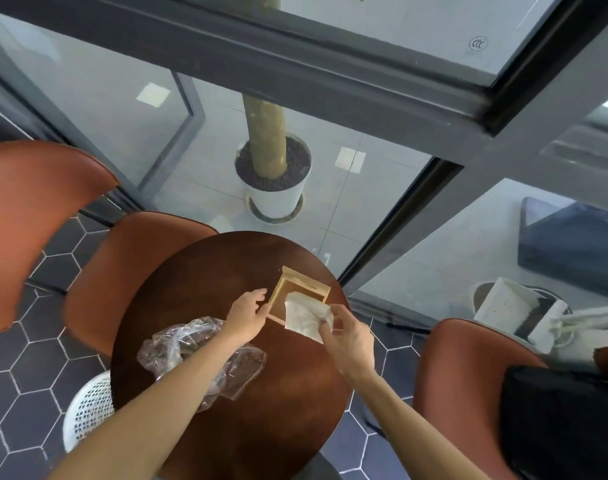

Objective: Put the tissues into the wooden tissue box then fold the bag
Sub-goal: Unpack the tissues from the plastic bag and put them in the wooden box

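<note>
Soft white tissues [304, 315]: light, limp; pinched at near edge by right hand [347, 336] over wooden tissue box [297, 294]. Left hand [247, 315] loosely open, steadying box side. Clear bag [195, 355] crumpled on bench [278, 410], likely slippery.

1. The round table [261, 403] is dark brown wood, smooth with a soft sheen
2. The tissue box [288, 284] is pale, matt wood with a plain unvarnished look
3. The tissues [304, 315] are white, soft, matt paper, creased where the right hand [351, 341] has them in its grip
4. The bag [191, 344] is thin clear plastic, crumpled and glossy with bright glints
5. The chairs [129, 271] have smooth rust-brown upholstery like leather, faintly shiny
6. The basket [88, 410] is white perforated plastic
7. The floor [25, 375] is matt dark hexagonal tile with pale grout
8. The plant pot [278, 199] is smooth and white
</note>
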